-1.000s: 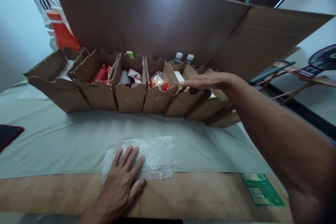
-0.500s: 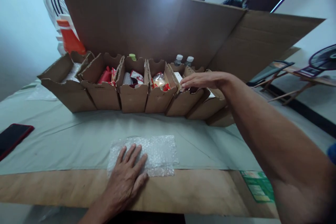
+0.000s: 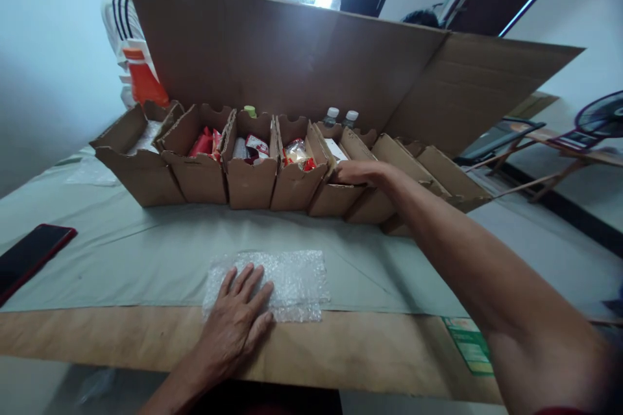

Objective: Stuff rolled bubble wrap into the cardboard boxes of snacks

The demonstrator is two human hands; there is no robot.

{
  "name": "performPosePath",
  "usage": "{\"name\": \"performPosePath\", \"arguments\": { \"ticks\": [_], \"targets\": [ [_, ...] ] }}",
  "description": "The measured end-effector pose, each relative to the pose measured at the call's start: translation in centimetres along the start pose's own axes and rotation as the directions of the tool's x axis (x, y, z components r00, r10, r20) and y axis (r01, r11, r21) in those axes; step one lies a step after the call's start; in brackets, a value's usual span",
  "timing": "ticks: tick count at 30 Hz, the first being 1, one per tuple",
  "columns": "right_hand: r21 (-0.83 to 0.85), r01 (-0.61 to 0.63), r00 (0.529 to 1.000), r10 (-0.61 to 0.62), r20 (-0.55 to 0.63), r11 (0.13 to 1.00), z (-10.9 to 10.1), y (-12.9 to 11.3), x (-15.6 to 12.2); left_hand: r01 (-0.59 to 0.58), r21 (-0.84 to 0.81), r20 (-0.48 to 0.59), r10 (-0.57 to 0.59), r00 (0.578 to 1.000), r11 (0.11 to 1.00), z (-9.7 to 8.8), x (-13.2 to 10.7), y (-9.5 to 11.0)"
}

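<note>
My left hand (image 3: 241, 311) lies flat with fingers spread on a sheet of bubble wrap (image 3: 296, 282) at the table's near side. Across the table, my right hand (image 3: 354, 172) reaches down into one of several cardboard bins (image 3: 335, 200) standing in a row. Its fingers are hidden behind the bin's front wall, so what they touch does not show. A white box (image 3: 335, 150) sits in that same bin, beside the hand. The neighbouring bin to the left holds a clear packet with red and yellow parts (image 3: 296, 153).
Red packets (image 3: 204, 142) fill another bin. A phone (image 3: 36, 253) lies at the left. Behind the row rises a tall cardboard panel (image 3: 292, 58), with white-capped bottles (image 3: 350, 118) before it and an orange bottle (image 3: 145, 81) at left. A fan (image 3: 601, 120) stands far right.
My right hand has dropped from above the bins down into one, its fingers now out of sight. The left hand stays on the bubble wrap. The view has shifted slightly.
</note>
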State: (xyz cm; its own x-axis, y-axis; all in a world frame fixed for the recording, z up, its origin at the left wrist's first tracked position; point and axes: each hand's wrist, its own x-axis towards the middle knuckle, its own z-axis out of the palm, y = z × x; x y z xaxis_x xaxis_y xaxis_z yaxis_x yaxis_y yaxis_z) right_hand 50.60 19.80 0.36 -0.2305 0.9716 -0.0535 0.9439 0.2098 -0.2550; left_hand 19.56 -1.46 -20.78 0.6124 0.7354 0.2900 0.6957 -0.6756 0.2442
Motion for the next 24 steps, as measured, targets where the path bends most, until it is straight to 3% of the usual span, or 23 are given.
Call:
{"name": "performPosePath", "arguments": {
  "ticks": [2, 4, 6, 8, 10, 12, 14, 16, 18, 22, 24],
  "targets": [
    [0.022, -0.068, 0.997, 0.069, -0.043, 0.997, -2.1, -0.1, -1.7, 0.008, 0.003, -0.008, -0.007, 1.000, 1.000, 0.1, -0.1, 0.0],
    [0.068, -0.109, 0.974, 0.120, -0.190, 0.992, -4.5, -0.5, -4.3, 0.007, 0.007, -0.025, -0.007, 1.000, 1.000, 0.3, -0.2, 0.0],
    [0.170, -0.082, 0.907, 0.144, -0.395, 0.982, -6.3, -1.3, -7.5, -0.004, 0.005, -0.078, 0.004, 0.997, 1.000, 0.4, -0.3, 0.0],
    [0.304, 0.009, 0.839, 0.158, -0.521, 0.953, -6.5, -2.2, -10.6, -0.012, -0.012, -0.187, 0.010, 0.982, 1.000, 0.1, -0.4, 0.2],
    [0.446, 0.116, 0.851, 0.142, -0.505, 0.888, -5.1, -3.0, -13.0, -0.001, -0.076, -0.311, -0.022, 0.950, 0.997, -0.8, -0.5, 0.6],
    [0.562, 0.164, 0.926, 0.070, -0.371, 0.811, -2.5, -3.8, -14.4, 0.030, -0.214, -0.383, -0.112, 0.917, 0.976, -2.3, -0.4, 1.6],
    [0.632, 0.144, 0.980, -0.020, -0.199, 0.762, 0.7, -4.9, -15.1, 0.076, -0.392, -0.380, -0.236, 0.894, 0.917, -3.9, -0.2, 3.0],
    [0.641, 0.113, 0.994, -0.086, -0.073, 0.760, 3.6, -6.7, -15.3, 0.114, -0.581, -0.314, -0.351, 0.882, 0.806, -5.1, 0.4, 4.6],
    [0.614, 0.138, 0.987, -0.158, -0.022, 0.777, 5.9, -8.7, -15.4, 0.164, -0.762, -0.185, -0.454, 0.872, 0.627, -5.6, 1.3, 5.8],
    [0.555, 0.223, 0.969, -0.244, -0.036, 0.801, 8.8, -11.6, -15.9, 0.218, -0.974, 0.149, -0.565, 0.812, 0.056, -5.0, 2.8, 6.0],
    [0.570, 0.198, 0.978, -0.198, -0.062, 0.798, 9.7, -11.9, -16.1, 0.185, -0.973, 0.232, -0.584, 0.778, -0.140, -4.9, 3.0, 5.2]
  ]
}}
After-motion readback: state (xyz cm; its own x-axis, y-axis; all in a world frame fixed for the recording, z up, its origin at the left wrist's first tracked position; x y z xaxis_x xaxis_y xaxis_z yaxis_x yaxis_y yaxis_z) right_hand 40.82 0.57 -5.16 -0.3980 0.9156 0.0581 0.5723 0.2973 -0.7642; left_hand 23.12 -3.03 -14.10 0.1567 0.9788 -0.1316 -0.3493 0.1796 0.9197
